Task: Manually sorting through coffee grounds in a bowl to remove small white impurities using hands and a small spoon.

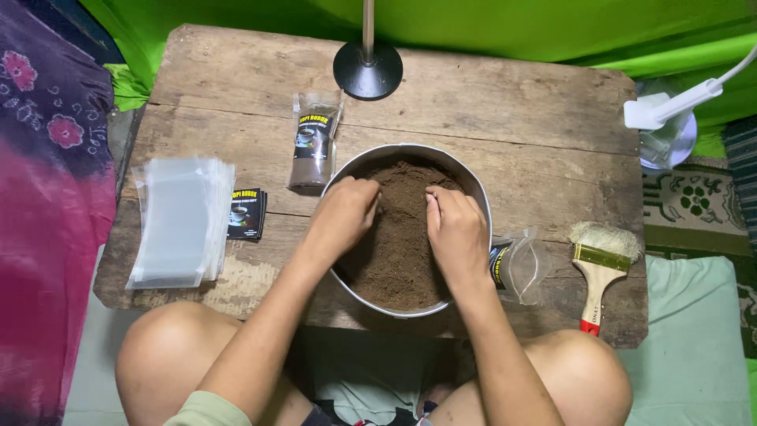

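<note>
Just behind the round metal bowl (410, 150) lies a filled clear pouch (313, 142) with a dark label. Left of the bowl sit small black labels (247, 213), and beyond them a stack of empty clear bags (180, 221); touching its right rim, an open clear pouch (520, 266)

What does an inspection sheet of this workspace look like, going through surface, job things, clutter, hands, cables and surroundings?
Surface: worn wooden board, cracked, bare in places.
Job's things: round metal bowl of brown powder; filled pouch beside it.
Clutter: stack of clear bags, small labels, open empty pouch, paintbrush.
Hands: left hand and right hand both in the powder; grip cannot be told.
Cables: white cord at right edge.
Surroundings: lamp base, green cloth, flowered fabric.
</note>
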